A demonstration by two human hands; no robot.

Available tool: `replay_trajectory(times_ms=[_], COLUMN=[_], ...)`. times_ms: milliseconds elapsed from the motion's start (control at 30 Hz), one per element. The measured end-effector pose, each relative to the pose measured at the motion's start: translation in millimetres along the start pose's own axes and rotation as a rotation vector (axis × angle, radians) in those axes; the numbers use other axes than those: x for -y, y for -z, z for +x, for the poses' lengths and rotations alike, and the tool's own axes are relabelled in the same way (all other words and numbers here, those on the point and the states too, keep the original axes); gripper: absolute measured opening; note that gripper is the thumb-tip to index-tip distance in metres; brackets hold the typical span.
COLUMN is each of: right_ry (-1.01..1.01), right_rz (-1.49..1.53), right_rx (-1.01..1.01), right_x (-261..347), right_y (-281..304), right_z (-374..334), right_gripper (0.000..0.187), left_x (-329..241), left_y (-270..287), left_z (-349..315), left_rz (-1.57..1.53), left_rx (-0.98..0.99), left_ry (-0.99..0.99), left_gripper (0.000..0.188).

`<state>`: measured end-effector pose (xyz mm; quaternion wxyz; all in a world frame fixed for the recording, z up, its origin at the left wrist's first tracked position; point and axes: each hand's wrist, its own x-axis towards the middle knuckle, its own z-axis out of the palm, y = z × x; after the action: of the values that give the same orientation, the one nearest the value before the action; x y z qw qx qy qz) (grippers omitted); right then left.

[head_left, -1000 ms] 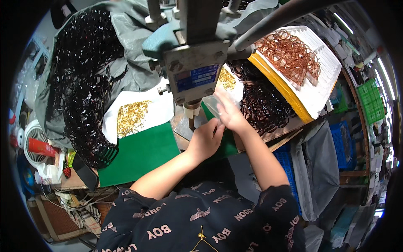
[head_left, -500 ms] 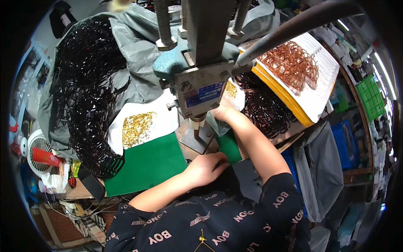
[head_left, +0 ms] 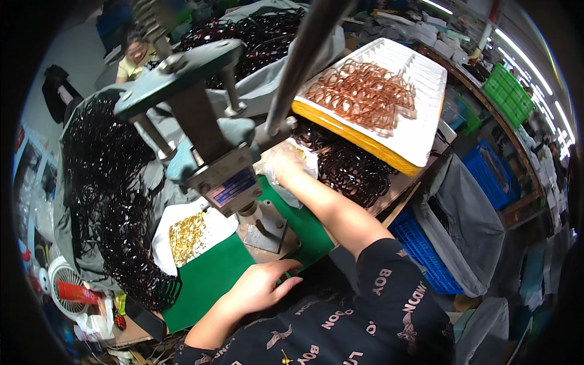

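A hand press (head_left: 225, 167) with a long lever stands over the green work mat (head_left: 210, 289). Just in front of its square metal base plate (head_left: 264, 236) is my left hand (head_left: 264, 286), its thumb and fingers apart and nothing visible between them. My right arm reaches past the press on its right side. My right hand (head_left: 285, 163) is over a white sheet (head_left: 310, 161) with small gold pieces; its fingers are blurred and partly hidden. Another white sheet (head_left: 161, 243), left of the press, bears a spread of tiny gold pieces (head_left: 187, 237).
Glossy black looped pieces (head_left: 106, 201) heap at the left; more dark loops (head_left: 353, 173) lie right of my right hand. Brown translucent loops (head_left: 365, 94) fill part of a white tray (head_left: 420, 137). A small fan (head_left: 66, 286) stands left. A co-worker (head_left: 135, 58) is at the back left.
The view has swung right, so the press now appears further left and tilted. My left hand's thumb and fingers have spread apart. My right hand remains by the sheet beyond the press.
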<state>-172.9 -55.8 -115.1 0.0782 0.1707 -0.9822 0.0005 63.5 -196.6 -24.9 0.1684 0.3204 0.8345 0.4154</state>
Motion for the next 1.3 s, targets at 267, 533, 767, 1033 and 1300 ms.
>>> replay_trajectory(times_ms=[267, 533, 767, 1033, 1300], right_ry=[-0.080, -0.007, 0.206, -0.222, -0.362], right_rz=[0.462, 0.436, 0.606, 0.587, 0.433], right_rx=[0.217, 0.142, 0.185, -0.641, 0.187], right_x=[-8, -7, -66, -279, -318], right_y=[30, 16, 52, 199, 180], right_z=[-3, -16, -109, -41, 37], right_gripper=[0.038, 0.029, 0.022, 0.046, 0.083], left_x=[-36, -66, -29, -9, -34], left_y=[-4, -5, 11, 14, 18], left_z=[36, 103, 214, 310, 320], left_rz=[0.041, 0.038, 0.297, 0.422, 0.406], left_rx=[0.019, -0.135, -0.876, -0.764, -0.549], left_ry=[-0.116, -0.351, -0.282, 0.237, 0.254], left_gripper=[0.029, 0.023, 0.032, 0.090, 0.101])
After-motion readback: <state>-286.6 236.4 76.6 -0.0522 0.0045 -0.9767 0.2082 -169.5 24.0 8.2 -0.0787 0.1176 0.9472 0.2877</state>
